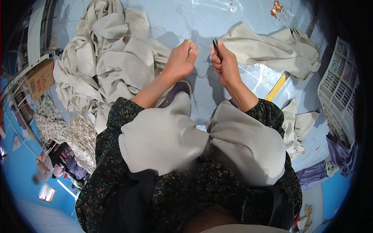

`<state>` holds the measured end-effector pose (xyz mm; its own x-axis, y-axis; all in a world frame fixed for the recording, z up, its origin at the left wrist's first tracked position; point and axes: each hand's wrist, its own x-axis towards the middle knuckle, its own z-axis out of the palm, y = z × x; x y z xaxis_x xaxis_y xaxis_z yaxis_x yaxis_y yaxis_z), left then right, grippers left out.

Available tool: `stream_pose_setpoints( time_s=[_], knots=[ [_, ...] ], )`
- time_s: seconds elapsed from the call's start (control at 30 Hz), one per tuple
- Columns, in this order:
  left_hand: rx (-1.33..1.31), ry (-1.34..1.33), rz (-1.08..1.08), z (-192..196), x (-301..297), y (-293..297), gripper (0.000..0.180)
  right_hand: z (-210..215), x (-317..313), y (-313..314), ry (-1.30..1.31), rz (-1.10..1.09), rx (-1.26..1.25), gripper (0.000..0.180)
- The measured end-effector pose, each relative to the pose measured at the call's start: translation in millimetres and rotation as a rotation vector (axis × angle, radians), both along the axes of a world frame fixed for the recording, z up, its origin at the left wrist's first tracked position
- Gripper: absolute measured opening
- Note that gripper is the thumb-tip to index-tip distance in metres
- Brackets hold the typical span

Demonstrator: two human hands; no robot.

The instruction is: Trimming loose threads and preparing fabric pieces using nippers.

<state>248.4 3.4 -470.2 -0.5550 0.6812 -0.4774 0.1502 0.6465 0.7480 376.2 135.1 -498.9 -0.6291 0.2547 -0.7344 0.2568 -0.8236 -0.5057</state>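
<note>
The beige cloth (120, 58) heaped over there looks matt and creased; the dark snips (217, 50) look metal. The floor (206, 21) shines smooth, the basket (339, 81) is plastic, the box (41, 79) matt cardboard.

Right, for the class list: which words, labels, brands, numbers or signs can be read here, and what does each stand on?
Brown cardboard box, far left: printed characters on its side; I don't reproduce the wording.
Dark pointed tool in the right hand: no lettering I can make out.
Pale cloth heap and white slatted crate: none I can make out.
</note>
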Motion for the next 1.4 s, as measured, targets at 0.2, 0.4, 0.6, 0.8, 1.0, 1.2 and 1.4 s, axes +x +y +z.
stream_pose_setpoints(
  time_s=[0.2,0.4,0.6,0.8,1.0,1.2,1.4],
  knots=[
    [0.491,-0.213,0.324,15,-1,-7,0.029,24,-26,-15,0.194,0.179,-0.092,0.035],
    [-0.054,1.144,0.104,2,-74,-57,0.043,-12,-49,-44,0.058,0.309,-0.077,0.020],
    [-0.276,0.451,0.326,-17,-118,-137,0.034,-9,-49,-50,0.165,0.299,-0.046,0.016],
    [0.445,0.411,0.724,112,-150,-167,0.027,52,-9,64,0.548,-0.183,0.316,0.015],
    [-0.212,1.300,0.059,120,-172,-177,0.030,214,75,164,0.070,-1.026,0.900,0.020],
    [-0.170,-0.222,-0.601,61,-52,-17,0.036,182,210,295,0.353,-0.492,0.729,0.017],
    [-0.002,0.042,-0.404,34,-59,-48,0.027,139,200,309,-0.026,-1.060,1.013,0.019]
  ],
)
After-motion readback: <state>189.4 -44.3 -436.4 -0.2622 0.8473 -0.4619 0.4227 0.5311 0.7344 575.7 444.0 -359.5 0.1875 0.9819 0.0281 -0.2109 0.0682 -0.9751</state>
